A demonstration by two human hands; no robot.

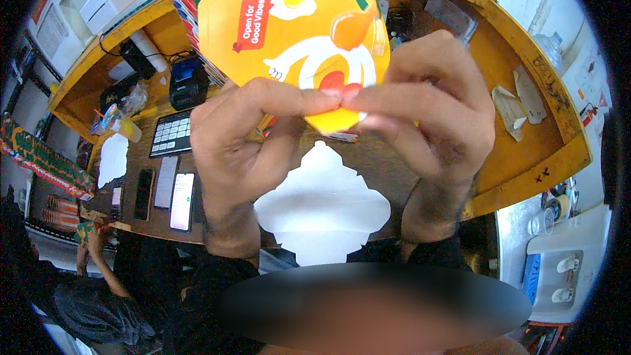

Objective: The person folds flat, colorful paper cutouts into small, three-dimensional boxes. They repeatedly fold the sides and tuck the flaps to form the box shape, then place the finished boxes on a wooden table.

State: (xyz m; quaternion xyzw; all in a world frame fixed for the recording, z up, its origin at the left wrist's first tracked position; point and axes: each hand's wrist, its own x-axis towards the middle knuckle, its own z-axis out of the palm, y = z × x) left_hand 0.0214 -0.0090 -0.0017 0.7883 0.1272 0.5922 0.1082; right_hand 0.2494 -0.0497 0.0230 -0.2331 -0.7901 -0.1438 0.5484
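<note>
Orange printed card point(289, 26) is pinched at its six-o'clock edge by both hands, left hand point(243, 138) and right hand point(427, 112) fingertips meeting, above the brown surface point(368, 158). A crooked crease or tear is judged likely if the pinch is uneven.

Your two hands are raised close before you, forearms rising from the lower edge. Your left hand point(240, 135) is curled, its forefinger stretched rightward with the thumb beneath. Your right hand point(430, 108) mirrors it, forefinger stretched leftward. The two forefinger tips meet at the middle, both pinched closed. Both wrists are bare above dark sleeves.
</note>
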